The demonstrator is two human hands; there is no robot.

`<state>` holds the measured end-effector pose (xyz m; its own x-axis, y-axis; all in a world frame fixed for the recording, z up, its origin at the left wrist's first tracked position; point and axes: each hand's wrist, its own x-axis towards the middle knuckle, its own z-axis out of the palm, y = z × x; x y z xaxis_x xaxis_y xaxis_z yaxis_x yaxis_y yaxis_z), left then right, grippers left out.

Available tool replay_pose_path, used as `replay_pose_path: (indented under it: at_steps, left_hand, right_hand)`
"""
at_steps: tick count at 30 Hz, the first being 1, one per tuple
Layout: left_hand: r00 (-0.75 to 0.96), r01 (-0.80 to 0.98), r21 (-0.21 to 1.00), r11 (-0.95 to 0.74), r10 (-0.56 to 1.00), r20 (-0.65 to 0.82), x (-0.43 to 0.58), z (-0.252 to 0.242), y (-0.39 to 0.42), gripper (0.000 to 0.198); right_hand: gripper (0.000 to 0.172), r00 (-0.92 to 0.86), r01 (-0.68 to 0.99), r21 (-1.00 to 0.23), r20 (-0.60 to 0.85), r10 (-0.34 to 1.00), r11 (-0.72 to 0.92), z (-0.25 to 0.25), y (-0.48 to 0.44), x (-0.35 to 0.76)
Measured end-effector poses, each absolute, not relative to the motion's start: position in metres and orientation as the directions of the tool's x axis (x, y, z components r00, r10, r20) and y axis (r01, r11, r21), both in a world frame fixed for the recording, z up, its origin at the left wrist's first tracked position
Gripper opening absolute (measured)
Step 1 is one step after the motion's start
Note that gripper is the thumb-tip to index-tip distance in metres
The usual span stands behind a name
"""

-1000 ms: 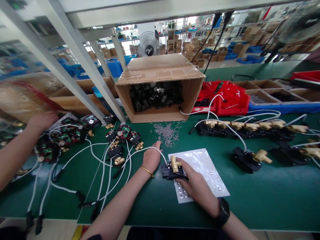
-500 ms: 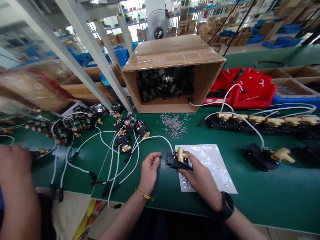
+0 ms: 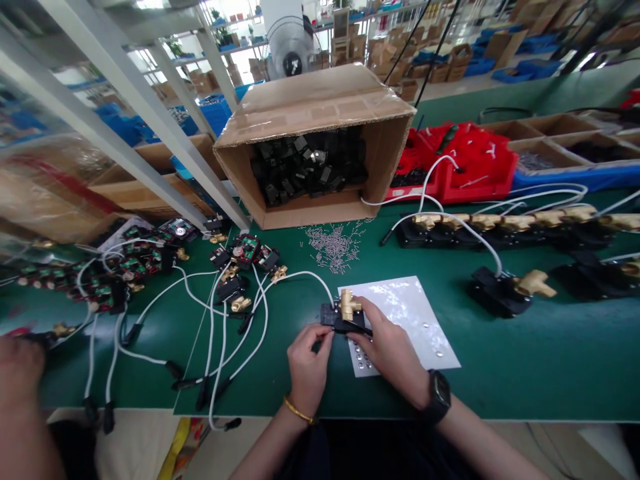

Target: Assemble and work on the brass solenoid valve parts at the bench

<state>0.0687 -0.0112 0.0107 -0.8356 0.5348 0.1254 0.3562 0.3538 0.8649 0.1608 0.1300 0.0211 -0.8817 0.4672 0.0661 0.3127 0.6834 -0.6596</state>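
My right hand (image 3: 395,350) grips a black housing (image 3: 329,315) with a brass tee fitting (image 3: 347,307) on top and a white cable (image 3: 305,274) coming from its far side. It holds the unit over the left edge of a white sheet (image 3: 415,303) dotted with small shiny round pieces. At the housing's near left edge is my left hand (image 3: 306,360), thumb and index finger pinched together. Whatever sits between those fingertips is too small to make out. Beyond the unit, small metal screws (image 3: 333,248) lie in a loose pile.
An open carton (image 3: 310,215) of black parts stands at the back. Red bins (image 3: 493,175) and a row of black units with brass fittings (image 3: 517,221) are to the right. Left lie cabled circuit-board assemblies (image 3: 246,248) and a co-worker's hand (image 3: 20,370).
My left hand has moved right, from beside the housing to its near edge. My right hand keeps its hold on the unit. The whole view has shifted slightly.
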Motion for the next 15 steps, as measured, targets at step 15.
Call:
replay_pose_path:
  at_steps: [15]
  left_hand:
    - [-0.780, -0.465, 0.885, -0.012, 0.479, -0.404, 0.014, 0.057, 0.009, 0.039]
  right_hand:
    - [0.071, -0.926, 0.300, -0.610, 0.000, 0.378, 0.734, 0.035, 0.141, 0.154]
